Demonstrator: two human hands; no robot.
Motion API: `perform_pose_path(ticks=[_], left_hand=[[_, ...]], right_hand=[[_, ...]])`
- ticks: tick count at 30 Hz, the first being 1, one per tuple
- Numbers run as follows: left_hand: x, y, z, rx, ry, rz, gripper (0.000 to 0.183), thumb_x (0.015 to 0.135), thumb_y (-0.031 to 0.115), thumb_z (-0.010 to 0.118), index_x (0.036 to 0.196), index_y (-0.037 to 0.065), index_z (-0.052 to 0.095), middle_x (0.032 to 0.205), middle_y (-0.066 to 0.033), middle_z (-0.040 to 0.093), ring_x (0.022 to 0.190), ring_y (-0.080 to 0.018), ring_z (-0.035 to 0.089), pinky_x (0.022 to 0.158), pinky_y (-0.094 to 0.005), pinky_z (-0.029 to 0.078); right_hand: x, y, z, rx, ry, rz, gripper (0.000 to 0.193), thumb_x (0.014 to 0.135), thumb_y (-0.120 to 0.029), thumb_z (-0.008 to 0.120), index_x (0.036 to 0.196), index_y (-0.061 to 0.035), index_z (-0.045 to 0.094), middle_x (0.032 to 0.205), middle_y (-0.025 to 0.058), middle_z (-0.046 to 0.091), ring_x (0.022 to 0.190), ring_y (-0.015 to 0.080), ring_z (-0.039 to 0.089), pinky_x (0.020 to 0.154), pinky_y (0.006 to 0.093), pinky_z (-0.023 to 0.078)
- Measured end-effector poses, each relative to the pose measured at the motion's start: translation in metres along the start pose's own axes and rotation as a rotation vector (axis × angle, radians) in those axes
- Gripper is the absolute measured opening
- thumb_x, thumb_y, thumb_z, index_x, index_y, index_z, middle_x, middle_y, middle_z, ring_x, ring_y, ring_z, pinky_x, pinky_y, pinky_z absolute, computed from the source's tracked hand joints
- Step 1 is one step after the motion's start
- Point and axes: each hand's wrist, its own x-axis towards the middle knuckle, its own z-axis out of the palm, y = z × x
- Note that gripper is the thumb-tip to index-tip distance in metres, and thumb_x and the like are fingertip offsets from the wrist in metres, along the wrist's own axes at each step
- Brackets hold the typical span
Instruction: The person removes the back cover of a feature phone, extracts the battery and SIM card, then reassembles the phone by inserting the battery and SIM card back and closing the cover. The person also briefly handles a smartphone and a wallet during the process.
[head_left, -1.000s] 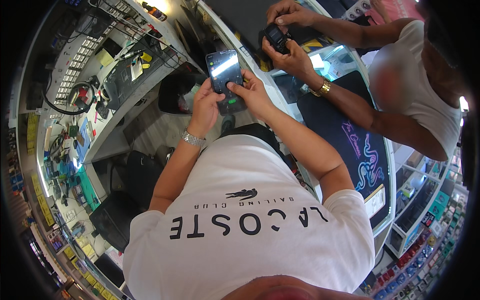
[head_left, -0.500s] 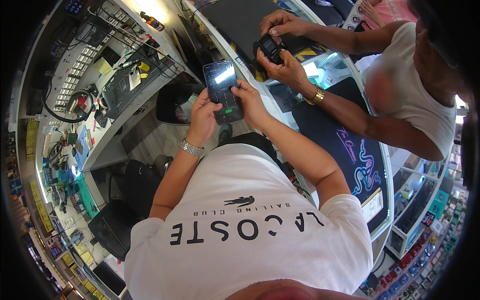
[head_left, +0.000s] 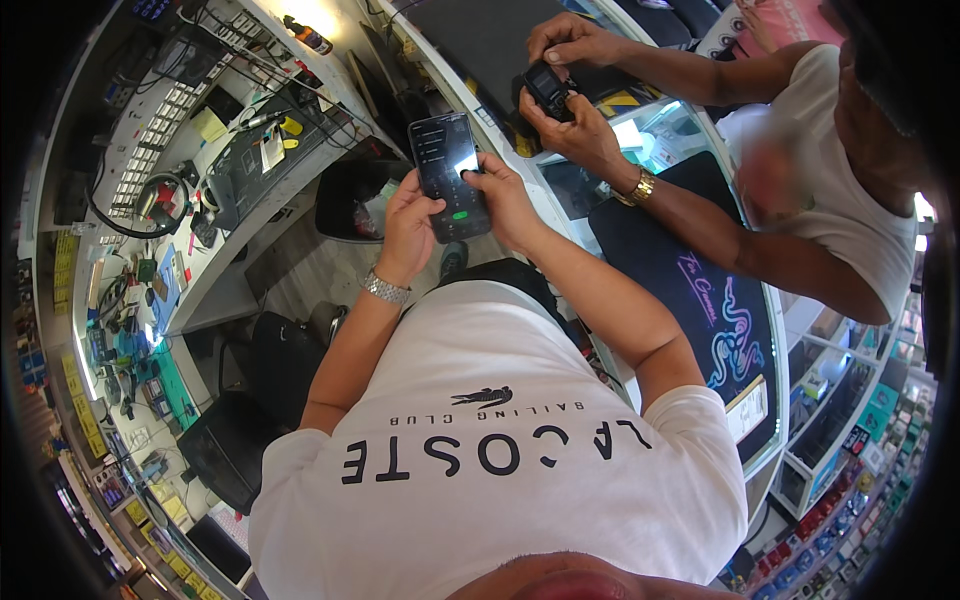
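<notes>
A dark smartphone is held upright in front of me, its screen lit with a dial pad and a green call button. My left hand grips its left edge, the thumb lying on the lower left side. From the other side my right hand holds the right edge, with the thumb over the screen at the keypad's upper right. My fingers behind the phone are hidden. Across the counter another person's hands hold a small black device with a screen, possibly a keypad phone.
To my left runs a cluttered workbench with cables, tools and a black mat. A black bin stands below it, and a black chair is nearer. On my right is a glass counter with a dark printed mat.
The list rows on the phone's screen show more plainly and the bright reflection has shifted lower right. Both my hands keep their hold. The other person's hands and device appear slightly farther right.
</notes>
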Motion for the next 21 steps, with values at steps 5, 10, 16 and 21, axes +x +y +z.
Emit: perform_pose_path(ticks=[5, 10, 16, 21], left_hand=[[0.0001, -0.0041, -0.003, -0.007, 0.032, -0.008, 0.051, 0.086, -0.007, 0.052, 0.136, -0.002, 0.057, 0.128, -0.0122, 0.067, 0.117, -0.0193, 0.065, 0.105, -0.0342, 0.05], [-0.0013, -0.0055, -0.0077, 0.005, 0.02, 0.014, 0.05, 0.086, -0.006, 0.052, 0.136, -0.004, 0.057, 0.129, -0.0143, 0.067, 0.118, -0.0207, 0.065, 0.108, -0.035, 0.049], [-0.0001, -0.0013, -0.001, 0.0, 0.01, 0.007, 0.051, 0.087, -0.006, 0.052, 0.138, -0.004, 0.055, 0.13, -0.0143, 0.067, 0.12, -0.0208, 0.064, 0.109, -0.0351, 0.048], [0.0002, -0.002, -0.0016, 0.018, -0.004, 0.001, 0.047, 0.091, -0.004, 0.054, 0.137, -0.002, 0.056, 0.13, -0.0116, 0.066, 0.119, -0.0192, 0.063, 0.108, -0.0353, 0.048]], right_hand=[[-0.0036, -0.0028, -0.0004, -0.034, -0.055, 0.026, 0.029, 0.096, -0.004, 0.066, 0.124, -0.0051, 0.059, 0.103, 0.0072, 0.072, 0.088, 0.0124, 0.07, 0.078, 0.0281, 0.056], [-0.0064, -0.006, 0.0044, -0.097, -0.038, 0.031, 0.029, 0.097, -0.003, 0.066, 0.125, -0.006, 0.058, 0.101, 0.0064, 0.073, 0.087, 0.0119, 0.07, 0.077, 0.0269, 0.056], [-0.0023, -0.0019, -0.0001, -0.078, -0.038, 0.029, 0.033, 0.096, -0.004, 0.069, 0.127, -0.0066, 0.058, 0.102, 0.0067, 0.073, 0.088, 0.0122, 0.071, 0.079, 0.0268, 0.056], [-0.0037, -0.0037, 0.0006, -0.054, -0.052, 0.007, 0.03, 0.096, -0.004, 0.067, 0.125, -0.0039, 0.058, 0.104, 0.0061, 0.071, 0.09, 0.0123, 0.069, 0.079, 0.0274, 0.056]])
